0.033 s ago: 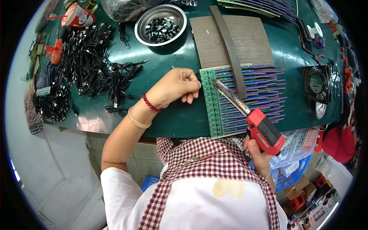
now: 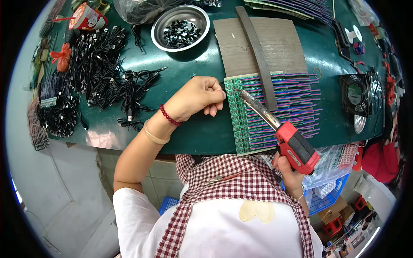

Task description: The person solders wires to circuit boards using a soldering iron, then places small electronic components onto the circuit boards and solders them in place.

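Note:
My right hand (image 2: 290, 172) grips a red-and-black soldering gun (image 2: 297, 148). Its metal barrel reaches up and left, with the tip over the upper part of a green circuit board panel (image 2: 241, 124). Rows of thin coloured wires (image 2: 288, 116) run from the panel to the right. At the panel's upper left edge, my left hand (image 2: 205, 96) is closed in a pinch. A bit of something black shows between the fingers and the board, but the fingers mostly hide it. A dark flat bar (image 2: 258, 56) lies across the wires and a brown board (image 2: 232, 43).
A steel bowl (image 2: 205, 36) of small black parts stands beyond my left hand. Bundles of black cables (image 2: 97, 69) cover the table's left side, near a red cup (image 2: 92, 19). At right are a black fan (image 2: 355, 94) and a white spool (image 2: 353, 34).

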Motion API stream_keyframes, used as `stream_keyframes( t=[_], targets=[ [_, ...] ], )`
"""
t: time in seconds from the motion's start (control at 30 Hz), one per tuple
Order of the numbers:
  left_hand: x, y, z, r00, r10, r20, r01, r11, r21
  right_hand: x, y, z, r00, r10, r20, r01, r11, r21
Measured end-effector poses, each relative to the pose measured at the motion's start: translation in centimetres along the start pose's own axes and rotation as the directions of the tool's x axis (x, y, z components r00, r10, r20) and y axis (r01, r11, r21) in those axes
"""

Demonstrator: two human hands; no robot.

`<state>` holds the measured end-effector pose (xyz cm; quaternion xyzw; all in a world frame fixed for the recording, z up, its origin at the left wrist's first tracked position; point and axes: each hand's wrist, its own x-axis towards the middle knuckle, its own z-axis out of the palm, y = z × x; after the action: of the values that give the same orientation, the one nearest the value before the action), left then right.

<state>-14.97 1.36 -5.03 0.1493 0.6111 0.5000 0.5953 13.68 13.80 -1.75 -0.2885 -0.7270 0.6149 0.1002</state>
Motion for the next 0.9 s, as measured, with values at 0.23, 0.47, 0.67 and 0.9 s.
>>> stream_keyframes(
  t=[0.23, 0.47, 0.67, 0.9],
  targets=[
    [0.1, -0.3, 0.1, 1.0, 0.004, -0.01, -0.004, 1.0, -0.01, 0.3, -0.1, -0.1, 0.997, 0.067, 0.04, -0.063, 0.993, -0.098],
    [0.2, -0.6, 0.1, 1.0, 0.011, -0.02, -0.012, 1.0, -0.012, 0.6, -0.4, 0.2, 0.998, 0.049, 0.049, -0.041, 0.988, -0.152],
    [0.1, -0.5, 0.3, 0.999, 0.007, -0.049, -0.008, 1.0, -0.01, 0.0, 0.4, 0.3, 0.999, 0.008, 0.05, 0.002, 0.98, -0.198],
    [0.1, -0.5, 0.5, 0.998, 0.014, -0.066, -0.014, 1.0, -0.003, -0.5, 0.4, 0.2, 0.999, -0.009, 0.041, 0.017, 0.978, -0.209]
  ],
)
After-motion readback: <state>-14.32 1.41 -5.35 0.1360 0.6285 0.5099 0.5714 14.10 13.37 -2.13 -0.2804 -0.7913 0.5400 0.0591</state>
